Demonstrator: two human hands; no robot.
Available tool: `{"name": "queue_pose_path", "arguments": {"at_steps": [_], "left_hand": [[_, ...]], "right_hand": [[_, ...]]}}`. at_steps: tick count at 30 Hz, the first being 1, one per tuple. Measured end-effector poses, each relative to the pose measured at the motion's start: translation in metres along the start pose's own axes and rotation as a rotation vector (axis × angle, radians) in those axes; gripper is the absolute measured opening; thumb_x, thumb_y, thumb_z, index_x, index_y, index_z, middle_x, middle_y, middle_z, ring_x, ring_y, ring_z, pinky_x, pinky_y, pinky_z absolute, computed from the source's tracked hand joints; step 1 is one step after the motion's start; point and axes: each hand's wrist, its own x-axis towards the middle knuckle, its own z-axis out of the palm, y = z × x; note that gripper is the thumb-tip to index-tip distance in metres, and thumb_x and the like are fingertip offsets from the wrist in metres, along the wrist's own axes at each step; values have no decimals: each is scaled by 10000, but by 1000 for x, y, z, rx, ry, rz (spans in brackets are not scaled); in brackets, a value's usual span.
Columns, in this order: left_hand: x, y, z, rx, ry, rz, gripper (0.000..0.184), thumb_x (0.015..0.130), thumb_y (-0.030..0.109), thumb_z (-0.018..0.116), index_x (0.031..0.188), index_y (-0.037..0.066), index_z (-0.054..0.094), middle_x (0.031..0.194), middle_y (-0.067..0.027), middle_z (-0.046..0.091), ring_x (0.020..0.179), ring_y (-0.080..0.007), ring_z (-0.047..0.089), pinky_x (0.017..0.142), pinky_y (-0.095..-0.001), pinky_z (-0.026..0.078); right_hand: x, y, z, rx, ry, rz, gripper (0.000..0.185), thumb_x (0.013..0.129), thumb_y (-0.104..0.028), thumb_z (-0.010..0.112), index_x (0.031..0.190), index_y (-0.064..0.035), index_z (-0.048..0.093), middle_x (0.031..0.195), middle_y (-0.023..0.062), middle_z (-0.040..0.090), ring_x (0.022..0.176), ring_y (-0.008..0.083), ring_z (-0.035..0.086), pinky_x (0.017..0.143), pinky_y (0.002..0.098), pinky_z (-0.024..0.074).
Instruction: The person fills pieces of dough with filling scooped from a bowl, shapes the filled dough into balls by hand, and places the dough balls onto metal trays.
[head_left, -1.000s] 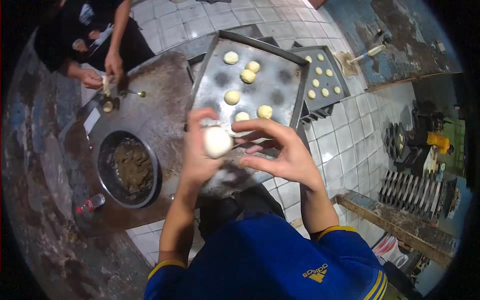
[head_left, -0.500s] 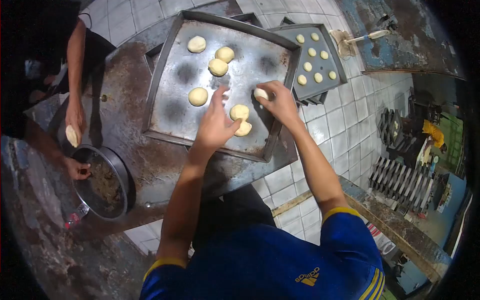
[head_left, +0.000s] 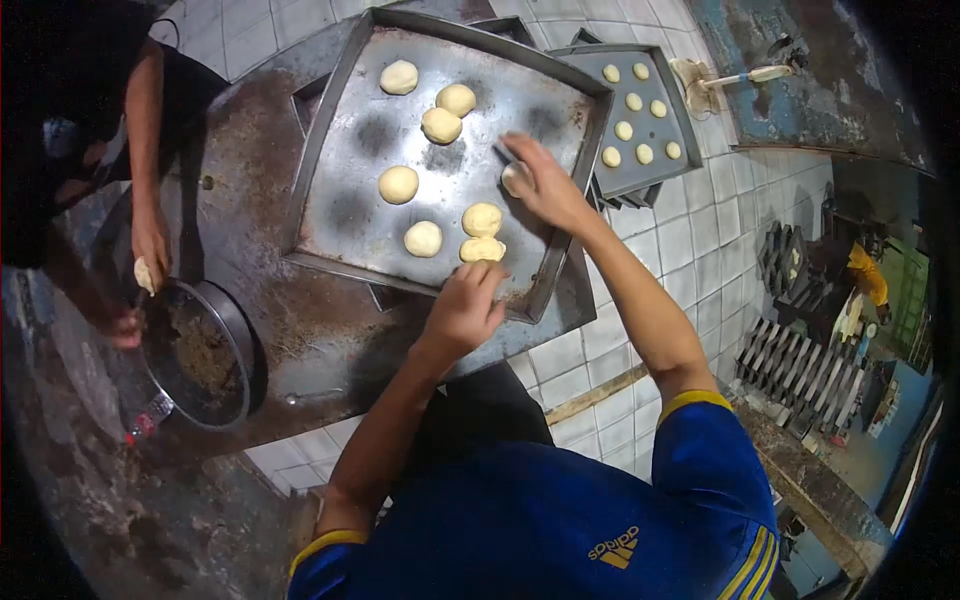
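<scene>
Several round, pale-yellow dough balls [head_left: 398, 184] lie on a worn metal baking tray [head_left: 350, 235]. My right hand [head_left: 548, 188] is over the tray's right side, fingers stretched out and a little blurred, partly covering one dough ball [head_left: 516, 180]. Near the front rim, my left hand [head_left: 466, 305] has bent fingers with the thumb apart. Its fingertips are close to a flattened dough piece [head_left: 482, 250], which touches the round dough ball [head_left: 482, 219] behind it; contact with my fingers is unclear. Another dough ball [head_left: 423, 239] sits to the left of this pair.
On the left, a co-worker's hand [head_left: 150, 250] holds a piece of dough above a round metal pan [head_left: 245, 385] of brown, crumbly filling. A second tray [head_left: 640, 180] with small dough balls is behind at right. A plastic bottle [head_left: 150, 418] lies beside the pan.
My left hand has drawn back toward the tray's front edge, revealing a dough ball. My right hand's fingers have spread from around the ball on the right. The co-worker's hands have shifted slightly.
</scene>
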Motion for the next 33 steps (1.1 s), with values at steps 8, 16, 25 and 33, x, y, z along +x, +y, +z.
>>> {"name": "queue_pose_path", "arguments": {"at_steps": [8, 16, 25, 33], "left_hand": [[-4, -15, 26, 231, 14, 67, 521, 798, 115, 768, 1293, 43, 624, 1322, -153, 582, 1310, -354, 535, 1029, -484, 494], [-1, -21, 13, 186, 15, -86, 401, 885, 203, 733, 1240, 32, 659, 1216, -161, 669, 1235, -354, 610, 1026, -470, 510], [-15, 48, -72, -871, 592, -334, 483, 1178, 402, 413, 1065, -5, 649, 943, -97, 711, 861, -154, 698, 796, -323, 570], [-111, 32, -187, -563, 1062, -189, 527, 1155, 446, 476, 940, -3, 648, 749, -24, 633, 719, -108, 579, 659, -342, 481]], "right_hand": [[-18, -49, 38, -505, -392, -487, 323, 894, -106, 642, 1212, -112, 697, 1264, 90, 638, 1179, 266, 650, 942, 398, 569], [4, -80, -64, -309, -819, -18, 382, 881, -253, 772, 1198, -49, 715, 969, 90, 774, 904, 286, 749, 810, 369, 585], [-55, -235, -5, 412, -175, 421, 364, 869, -138, 870, 1164, 24, 733, 962, 32, 746, 907, 83, 672, 815, 280, 554], [-22, -389, 129, 985, 203, 176, 225, 918, -172, 839, 977, 12, 724, 918, 45, 738, 868, 107, 659, 773, 283, 536]]}}
